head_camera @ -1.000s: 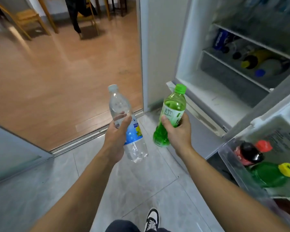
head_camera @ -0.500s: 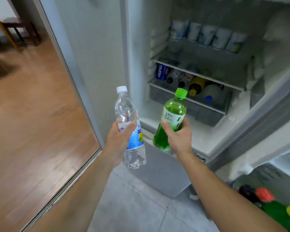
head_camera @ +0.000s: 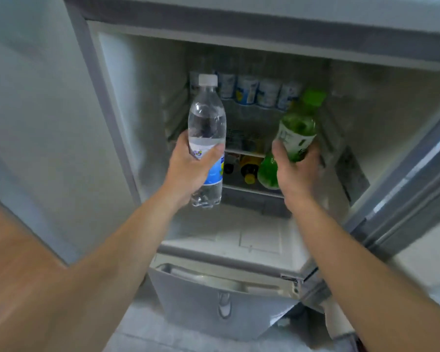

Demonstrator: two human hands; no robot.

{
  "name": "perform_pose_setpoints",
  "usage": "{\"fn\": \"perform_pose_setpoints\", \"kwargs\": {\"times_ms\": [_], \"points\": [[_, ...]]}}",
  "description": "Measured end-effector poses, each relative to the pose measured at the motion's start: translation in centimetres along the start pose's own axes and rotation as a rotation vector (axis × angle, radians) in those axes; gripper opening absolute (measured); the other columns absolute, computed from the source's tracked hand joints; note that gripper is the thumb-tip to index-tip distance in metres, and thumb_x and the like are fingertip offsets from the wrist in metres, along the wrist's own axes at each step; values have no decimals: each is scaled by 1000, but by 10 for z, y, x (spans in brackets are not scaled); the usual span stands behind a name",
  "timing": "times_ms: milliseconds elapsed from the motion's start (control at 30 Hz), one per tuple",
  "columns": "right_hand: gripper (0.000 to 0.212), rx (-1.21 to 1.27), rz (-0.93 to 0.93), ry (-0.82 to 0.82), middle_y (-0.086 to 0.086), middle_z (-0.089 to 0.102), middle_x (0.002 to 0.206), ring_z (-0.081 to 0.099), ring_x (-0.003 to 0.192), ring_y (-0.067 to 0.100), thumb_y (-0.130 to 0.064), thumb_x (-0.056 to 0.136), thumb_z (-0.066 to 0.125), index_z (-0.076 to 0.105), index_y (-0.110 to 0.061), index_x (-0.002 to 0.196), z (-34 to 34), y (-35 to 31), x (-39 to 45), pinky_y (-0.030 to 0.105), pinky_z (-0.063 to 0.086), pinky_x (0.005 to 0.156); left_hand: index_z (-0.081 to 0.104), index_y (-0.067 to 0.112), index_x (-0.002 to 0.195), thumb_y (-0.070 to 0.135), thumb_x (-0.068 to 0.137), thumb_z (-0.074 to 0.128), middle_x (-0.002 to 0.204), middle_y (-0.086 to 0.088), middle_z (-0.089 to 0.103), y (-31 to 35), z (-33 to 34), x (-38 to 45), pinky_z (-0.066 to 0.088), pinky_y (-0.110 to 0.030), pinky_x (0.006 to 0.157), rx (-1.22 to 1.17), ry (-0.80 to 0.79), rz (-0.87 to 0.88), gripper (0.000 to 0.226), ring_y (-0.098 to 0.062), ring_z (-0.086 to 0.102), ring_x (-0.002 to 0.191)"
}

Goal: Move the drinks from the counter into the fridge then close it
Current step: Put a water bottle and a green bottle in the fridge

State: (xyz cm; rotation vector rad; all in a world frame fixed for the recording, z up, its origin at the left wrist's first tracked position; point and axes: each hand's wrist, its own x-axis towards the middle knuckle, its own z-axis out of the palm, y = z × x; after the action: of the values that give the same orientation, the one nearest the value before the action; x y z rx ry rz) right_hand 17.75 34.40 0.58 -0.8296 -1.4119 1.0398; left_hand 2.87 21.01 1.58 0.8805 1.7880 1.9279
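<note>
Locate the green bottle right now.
In the head view, the green bottle is right of centre, gripped by the right hand in front of the open fridge, with the clear water bottle to its left.

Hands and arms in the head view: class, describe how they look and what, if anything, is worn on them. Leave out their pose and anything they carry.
Both the left hand and the right hand are bare: no gloves, and no rings or watch can be made out. Both forearms are uncovered as far as the frame shows, with no sleeve or cuff in view. The picture is slightly blurred, so finer marks cannot be told.
</note>
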Motion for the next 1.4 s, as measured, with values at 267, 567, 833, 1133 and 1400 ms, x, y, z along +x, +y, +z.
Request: {"fn": "perform_pose_setpoints", "kwargs": {"times_ms": [267, 567, 833, 1133, 1400], "points": [[50, -21, -51, 74, -3, 61, 124, 61, 110, 8, -29, 88, 74, 47, -20, 128, 29, 20, 91, 25, 50, 94, 51, 19, 130, 27, 85, 76, 115, 17, 66, 5, 46, 97, 52, -18, 88, -15, -27, 209, 52, 3, 63, 107], [68, -147, -16, 107, -9, 51, 120, 52, 109, 6, -29, 87, 75, 41, -12, 143, 33, 54, 153, -4, 39, 67, 35, 11, 144, 27, 87, 74, 137, -8, 52, -12, 68, 157, 47, -40, 106, 78, -60, 218, 71, -19, 54, 125], [72, -271, 13, 125, 10, 51, 144, 50, 131, 24, -31, 87, 75, 39, -10, 146, 37, 61, 183, 28, 40, 104, 29, 17, 148, 20, 88, 73, 136, 5, 50, -20, 74, 182, 45, -20, 98, -26, -90, 175, 75, -9, 52, 120], [69, -786, 130, 122, 15, 46, 146, 45, 134, 34, -39, 92, 64, 36, -9, 148, 37, 79, 175, 47, 42, 109, 33, 14, 143, 18, 88, 73, 124, 3, 58, -34, 76, 194, 51, -12, 83, -55, -97, 207, 68, -3, 62, 108], [58, -706, 183, 78, 12, 52, 143, 52, 130, 31, -34, 94, 63, 43, -15, 145, 42, 73, 207, 31, 44, 94, 35, 16, 140, 11, 87, 73, 126, 2, 55, -33, 79, 193, 47, -5, 76, -86, -95, 261, 65, -2, 59, 104]]}}
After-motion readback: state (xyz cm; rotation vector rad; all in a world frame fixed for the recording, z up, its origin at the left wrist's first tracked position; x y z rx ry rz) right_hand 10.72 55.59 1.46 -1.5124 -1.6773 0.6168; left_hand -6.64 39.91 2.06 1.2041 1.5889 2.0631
